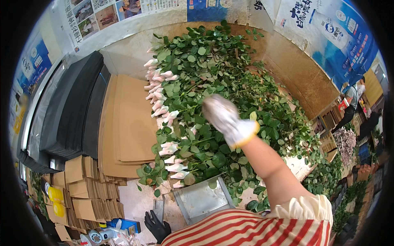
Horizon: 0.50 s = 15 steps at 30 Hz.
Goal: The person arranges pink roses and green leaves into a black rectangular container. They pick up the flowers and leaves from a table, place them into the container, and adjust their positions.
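Observation:
A long pile of leafy cut roses covers the table, with pale pink, sleeved-looking heads lined up along the left side. My right hand, in a white glove with a yellow cuff edge, reaches over the middle of the pile. Motion blurs its fingers, so I cannot see whether it grips a stem. At the lower edge my left hand, in a black glove, has its fingers apart and holds nothing visible. Just above it stands a small metal piece. A shallow metal tray sits between my body and the flowers.
Left of the flowers lie flat cardboard sheets, a stack of black sheets and bundled cardboard pieces. A blue box lies near the left hand. Low walls close in the back and right. Another person stands far right.

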### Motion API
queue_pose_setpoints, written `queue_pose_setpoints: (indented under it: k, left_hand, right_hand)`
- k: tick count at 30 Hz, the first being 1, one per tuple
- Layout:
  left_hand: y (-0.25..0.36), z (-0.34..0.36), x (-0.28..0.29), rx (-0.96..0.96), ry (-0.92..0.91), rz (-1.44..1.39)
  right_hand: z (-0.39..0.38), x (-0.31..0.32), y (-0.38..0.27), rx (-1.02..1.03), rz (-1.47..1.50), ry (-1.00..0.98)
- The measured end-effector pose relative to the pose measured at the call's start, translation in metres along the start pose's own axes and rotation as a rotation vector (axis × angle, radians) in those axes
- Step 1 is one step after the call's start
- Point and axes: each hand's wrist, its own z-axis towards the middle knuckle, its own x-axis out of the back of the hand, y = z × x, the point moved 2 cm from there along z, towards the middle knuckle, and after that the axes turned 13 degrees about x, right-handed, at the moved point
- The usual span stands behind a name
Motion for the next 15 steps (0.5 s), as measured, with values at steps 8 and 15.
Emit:
queue_pose_setpoints:
  k: [8, 15]
  left_hand:
    - [0.018, -0.013, 0.046, -0.170, 0.223, -0.019]
    - [0.025, 0.028, 0.066, -0.150, 0.084, -0.249]
  right_hand:
    - [0.060, -0.135, 0.025, -0.062, -0.043, -0.838]
    - [0.141, 0.163, 0.029, -0.141, 0.123, 0.128]
